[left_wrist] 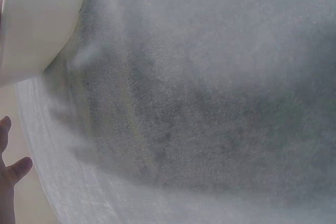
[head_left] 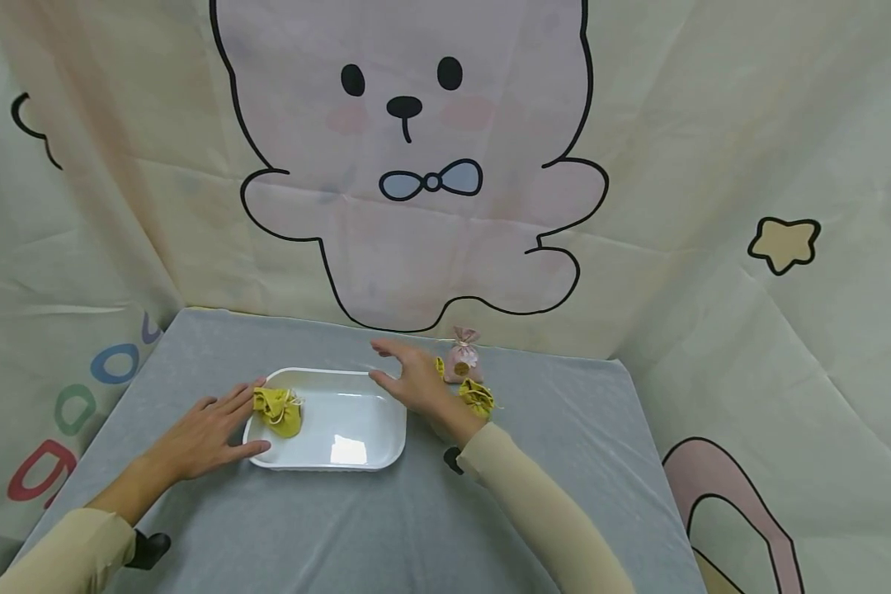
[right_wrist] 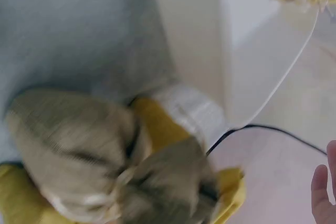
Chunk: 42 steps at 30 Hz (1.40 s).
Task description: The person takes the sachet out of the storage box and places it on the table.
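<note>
A yellow drawstring pouch [head_left: 279, 412] lies at the left end of a white tray [head_left: 341, 464]. My left hand [head_left: 211, 431] rests at the tray's left rim beside that pouch, its fingers and thumb spread. Over the tray's right end hovers my right hand [head_left: 414, 381], fingers extended and holding nothing visible. Behind that wrist sit a second yellow pouch [head_left: 477, 398] and a pink pouch [head_left: 464, 363]. The right wrist view shows a brownish drawstring pouch [right_wrist: 79, 145] close up, with yellow cloth around it. I cannot pick that brownish one out in the head view.
A grey-blue cloth [head_left: 327, 528] covers the table. Fabric hangings printed with a bear [head_left: 416, 247] stand behind and at both sides. Fingertips [left_wrist: 20, 169] show at the left wrist view's edge, near the tray wall [left_wrist: 42, 19].
</note>
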Tool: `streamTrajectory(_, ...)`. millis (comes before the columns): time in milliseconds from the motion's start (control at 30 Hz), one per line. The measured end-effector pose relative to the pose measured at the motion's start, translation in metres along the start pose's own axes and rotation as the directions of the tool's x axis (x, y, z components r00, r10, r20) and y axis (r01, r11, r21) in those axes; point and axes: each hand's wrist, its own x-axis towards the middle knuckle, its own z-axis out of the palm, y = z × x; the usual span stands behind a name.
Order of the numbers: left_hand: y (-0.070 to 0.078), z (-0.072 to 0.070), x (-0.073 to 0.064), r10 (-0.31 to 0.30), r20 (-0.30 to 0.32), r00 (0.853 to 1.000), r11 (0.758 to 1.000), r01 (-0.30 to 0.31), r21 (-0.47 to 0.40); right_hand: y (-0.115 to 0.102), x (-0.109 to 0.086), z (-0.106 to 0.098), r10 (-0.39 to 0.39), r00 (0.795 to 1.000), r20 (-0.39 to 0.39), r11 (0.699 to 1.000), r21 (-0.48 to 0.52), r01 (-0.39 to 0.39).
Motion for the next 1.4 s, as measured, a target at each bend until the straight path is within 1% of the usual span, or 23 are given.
streamTrajectory(100,-0.001,0.0,0.0,-0.002,0.005,1.0,1.0,0.002,0.0,-0.008,0.004,0.008,0.003,1.0,0.025,1.0,0.014,-0.003)
streamTrajectory(167,-0.001,0.0,0.0,-0.003,0.005,1.0,1.0,0.003,-0.001,-0.013,0.006,0.012,-0.011,0.999,0.038,1.0,0.022,0.01)
streamTrajectory(333,-0.002,0.0,0.0,-0.004,0.008,1.0,1.0,0.004,-0.006,-0.022,0.008,0.023,-0.014,0.997,0.08,1.0,0.023,0.012)
streamTrajectory(533,-0.002,0.002,-0.001,-0.006,0.004,1.0,1.0,0.006,-0.012,-0.029,0.006,0.038,0.03,0.986,0.165,0.999,0.011,-0.032)
streamTrajectory(600,-0.002,0.003,-0.001,-0.01,0.003,1.0,1.0,0.01,-0.016,-0.032,0.006,0.042,0.036,0.983,0.182,0.999,0.023,-0.041)
streamTrajectory(767,-0.002,0.004,0.0,-0.013,0.005,1.0,1.0,0.013,-0.021,-0.038,0.009,0.052,0.027,0.98,0.197,0.999,0.025,-0.033)
streamTrajectory(967,-0.003,0.004,0.001,-0.019,0.037,0.999,1.0,0.019,-0.01,-0.047,0.015,0.06,0.033,0.978,0.207,0.999,0.015,-0.037)
streamTrajectory(1200,-0.002,0.0,0.001,-0.004,0.019,1.0,1.0,0.004,-0.008,-0.058,0.022,0.073,0.068,0.965,0.254,0.998,-0.014,-0.067)
streamTrajectory(1400,-0.001,-0.001,0.001,-0.003,0.024,1.0,1.0,0.003,-0.005,-0.062,0.024,0.087,0.061,0.966,0.252,0.998,-0.027,-0.056)
